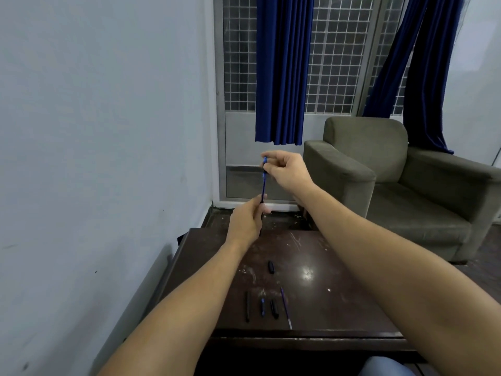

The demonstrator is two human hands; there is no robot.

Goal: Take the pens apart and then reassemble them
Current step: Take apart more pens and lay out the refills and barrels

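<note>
dark scratched wooden table point(339, 267) bearing loose pen parts point(262, 306), your left hand point(245, 221) and right hand point(288, 172) both pinching a slim blue pen point(264, 183) upright above it

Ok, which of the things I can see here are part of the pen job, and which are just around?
Part of the job:
- blue pen, held by left hand and right hand
- black cap
- black barrel
- small blue piece
- short black piece
- thin refill

Just around:
- table
- armchair
- curtains
</note>
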